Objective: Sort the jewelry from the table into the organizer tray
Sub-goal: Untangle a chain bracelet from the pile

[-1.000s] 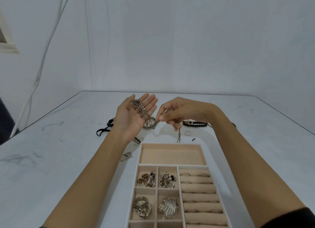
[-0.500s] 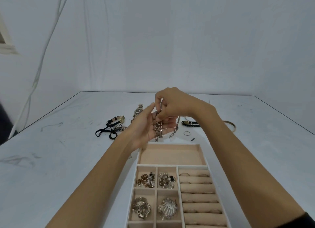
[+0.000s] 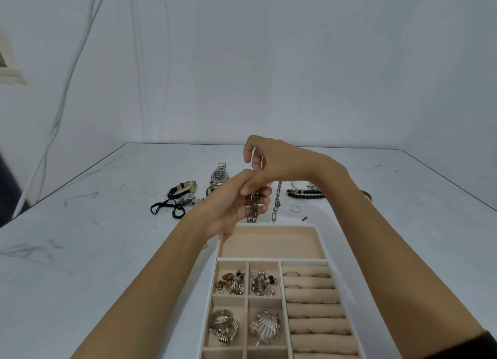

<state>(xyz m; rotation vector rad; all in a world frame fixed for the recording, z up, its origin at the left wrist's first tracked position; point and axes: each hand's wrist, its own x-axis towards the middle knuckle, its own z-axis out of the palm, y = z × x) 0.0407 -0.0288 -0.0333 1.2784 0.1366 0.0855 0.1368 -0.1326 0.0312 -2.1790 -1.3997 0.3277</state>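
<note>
One chain (image 3: 252, 208) hangs above the counter (image 3: 107, 251), just past the far edge of the tray (image 3: 271, 258). The left hand (image 3: 236, 200) is raised with its fingers curled round the bunched links; the right hand (image 3: 271, 159) sits higher, knuckles up, fingers pinched on the chain's upper part, and a loose end (image 3: 276, 202) dangles to the right. The two hands touch. Both forearms reach forward over the tray.

The tray has one long far compartment, bare, four small squares each holding a heap of small jewelry, and rows of ring rolls at right with a few rings tucked in.

On the counter lie three watches (image 3: 220, 174), a black cord (image 3: 166, 207), one black bead bracelet (image 3: 305, 194), one small ring (image 3: 294, 208) and a bangle (image 3: 367, 195) partly hidden by the right arm.
</note>
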